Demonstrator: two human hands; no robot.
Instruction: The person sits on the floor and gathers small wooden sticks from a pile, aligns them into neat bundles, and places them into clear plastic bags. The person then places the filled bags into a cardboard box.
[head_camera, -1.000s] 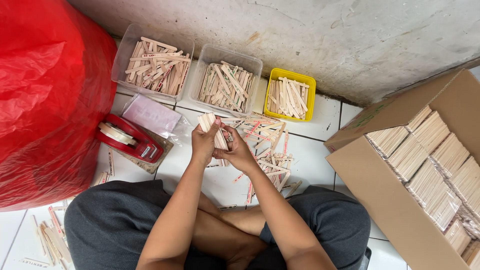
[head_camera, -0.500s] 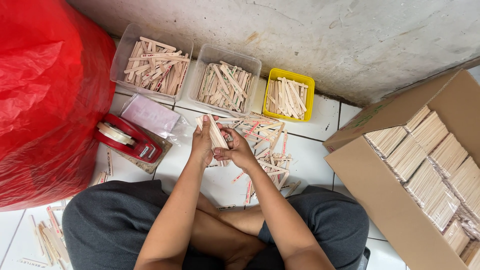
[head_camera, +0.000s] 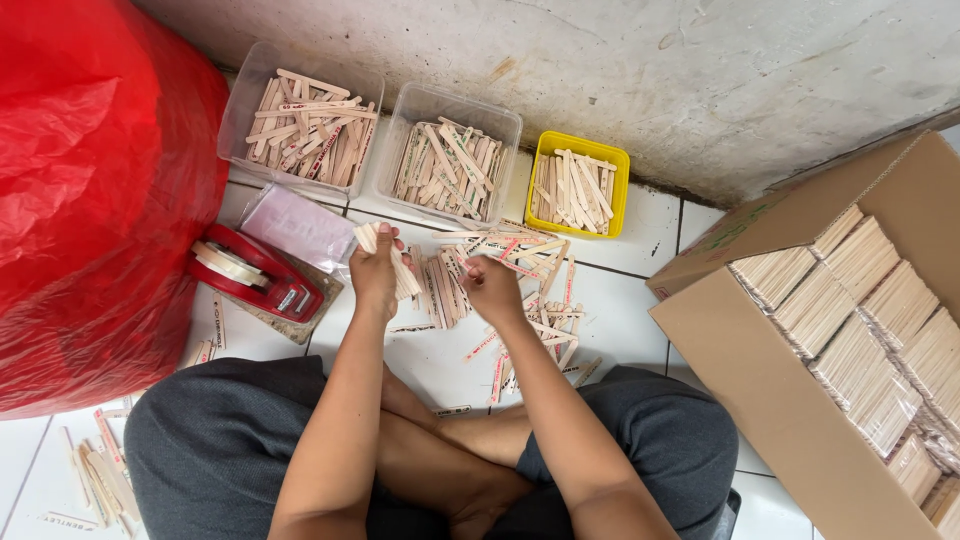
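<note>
Left hand (head_camera: 375, 275) has its fingers wrapped tight round a bundle of wooden sticks (head_camera: 392, 262), long axis angled up-left to down-right. Right hand (head_camera: 492, 288), just beside it and nearer the loose sticks on the floor (head_camera: 530, 300), is curled; what its fingers pinch is hidden. Farther back, three tubs of sticks (head_camera: 450, 160) line the wall.
</note>
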